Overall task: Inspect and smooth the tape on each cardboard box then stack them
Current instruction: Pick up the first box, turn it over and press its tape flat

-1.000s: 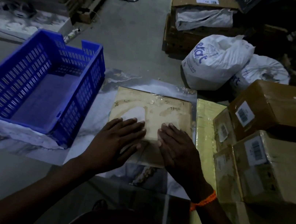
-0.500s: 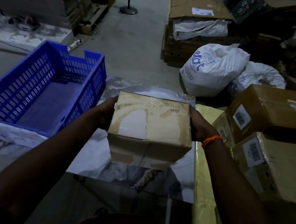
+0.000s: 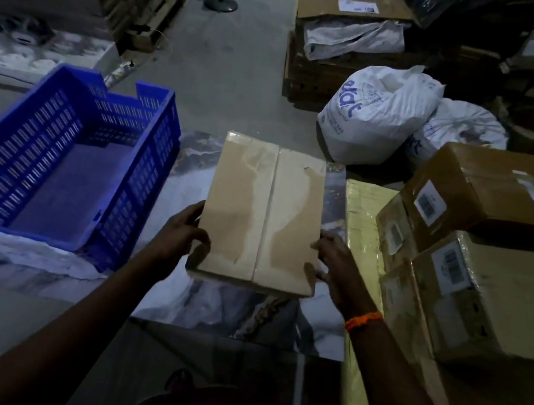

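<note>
1. Turning the box (image 3: 241,205) over since a sec ago: the face I pressed flat is gone, and the centre seam w/ its tape (image 3: 268,202) is now up.
2. My left hand (image 3: 181,234) & right hand (image 3: 336,264) each grip a side by the near corners, fingers wrapped round the edge.
3. The box is over the desk's (image 3: 195,164) middle, nearer the right edge. Light's dim, so I can't tell if it's touching down.
4. So: this seam needs smoothing next, then probably onto the stack (image 3: 491,270).

The left hand (image 3: 180,238) and right hand (image 3: 335,268) grip a cardboard box (image 3: 234,204) by its near side edges, its taped seam (image 3: 266,216) facing up. A blue plastic crate (image 3: 58,153) sits to its left, and stacked labelled cartons (image 3: 491,270) stand to its right.
</note>
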`<state>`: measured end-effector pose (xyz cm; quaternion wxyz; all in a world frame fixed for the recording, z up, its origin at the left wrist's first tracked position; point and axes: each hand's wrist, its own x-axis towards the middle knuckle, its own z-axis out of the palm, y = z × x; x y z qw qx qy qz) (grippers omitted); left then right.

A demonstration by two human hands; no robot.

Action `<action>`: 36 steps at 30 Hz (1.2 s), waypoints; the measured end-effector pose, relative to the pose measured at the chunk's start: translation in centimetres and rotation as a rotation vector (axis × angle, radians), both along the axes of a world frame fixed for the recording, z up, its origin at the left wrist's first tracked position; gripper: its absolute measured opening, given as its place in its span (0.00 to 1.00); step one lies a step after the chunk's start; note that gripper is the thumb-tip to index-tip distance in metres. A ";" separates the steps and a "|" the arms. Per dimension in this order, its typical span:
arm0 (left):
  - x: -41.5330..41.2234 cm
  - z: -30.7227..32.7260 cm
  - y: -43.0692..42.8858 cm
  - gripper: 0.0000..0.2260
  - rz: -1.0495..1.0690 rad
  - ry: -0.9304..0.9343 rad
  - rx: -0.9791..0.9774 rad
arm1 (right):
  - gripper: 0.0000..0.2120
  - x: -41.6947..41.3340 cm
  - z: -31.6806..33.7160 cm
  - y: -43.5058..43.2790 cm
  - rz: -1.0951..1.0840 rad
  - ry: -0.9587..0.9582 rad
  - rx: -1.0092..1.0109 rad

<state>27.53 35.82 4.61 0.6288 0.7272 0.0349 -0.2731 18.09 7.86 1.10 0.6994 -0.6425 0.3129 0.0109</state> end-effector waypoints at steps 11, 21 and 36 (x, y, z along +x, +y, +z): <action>-3.8 -5.8 1.8 0.08 0.186 0.066 0.006 | 0.12 -2.5 -5.4 0.5 0.034 0.069 -0.194; 4.7 -4.1 -3.7 0.09 0.050 0.017 0.149 | 0.12 7.6 -2.4 -0.2 0.041 0.036 -0.074; -1.2 -1.1 -1.7 0.30 0.303 -0.305 -0.060 | 0.10 -0.9 1.6 1.2 -0.232 -0.383 -0.181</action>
